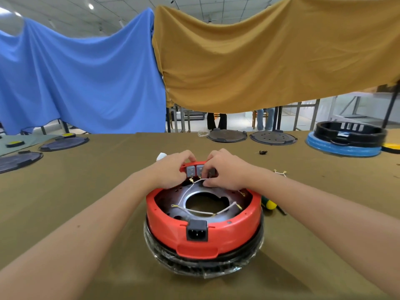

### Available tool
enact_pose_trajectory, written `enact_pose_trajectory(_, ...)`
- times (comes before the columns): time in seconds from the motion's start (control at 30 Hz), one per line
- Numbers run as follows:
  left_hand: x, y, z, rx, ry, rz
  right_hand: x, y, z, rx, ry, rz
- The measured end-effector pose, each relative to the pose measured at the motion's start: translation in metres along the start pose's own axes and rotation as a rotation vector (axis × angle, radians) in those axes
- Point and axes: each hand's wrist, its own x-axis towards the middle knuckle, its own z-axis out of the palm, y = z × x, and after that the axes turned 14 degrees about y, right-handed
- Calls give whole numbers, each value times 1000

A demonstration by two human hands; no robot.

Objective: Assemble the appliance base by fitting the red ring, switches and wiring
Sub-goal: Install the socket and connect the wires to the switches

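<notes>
The appliance base [203, 263] stands upside down in front of me, black and wrapped in clear film, with the red ring [164, 224] seated on it. A black power socket [197, 230] sits in the ring's near wall. White wiring [205, 212] with brass terminals lies across the metal plate inside. At the ring's far side, grey switches [194, 169] stand in a red bracket. My left hand [173, 169] grips the bracket's left end. My right hand [225, 169] pinches a wire terminal at the right-hand switch.
A yellow-green screwdriver [270, 205] lies right of the base, and a spare wire [280, 173] beyond my right wrist. Dark round plates [227, 135] line the table's far edge and left side. A black ring on a blue base [346, 139] stands far right.
</notes>
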Motion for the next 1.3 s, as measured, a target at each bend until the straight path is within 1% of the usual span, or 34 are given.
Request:
enact_pose_trajectory(0.13, -8, 1, 2, -122, 203, 106, -1, 1, 1, 14, 17, 0)
enact_pose_trajectory(0.17, -9, 1, 2, -135, 223, 127, -1, 1, 1, 15, 20, -3)
enact_pose_trajectory(0.33, -8, 1, 2, -8, 107, 185, -2, -1, 0, 37, 12, -12)
enact_pose_trajectory(0.6, -9, 6, 2, 15, 77, 205, -4, -4, -3, 107, 55, 24)
enact_pose_trajectory(0.73, -7, 8, 3, 36, 84, 227, -4, -4, -2, 109, 54, 24)
enact_pose_trajectory(0.93, -5, 4, 3, 54, 51, 261, -4, -3, -2, 128, 39, 33)
enact_pose_trajectory(1.3, -6, 4, 3, 48, 45, 230, -4, -4, -3, 134, 25, 57)
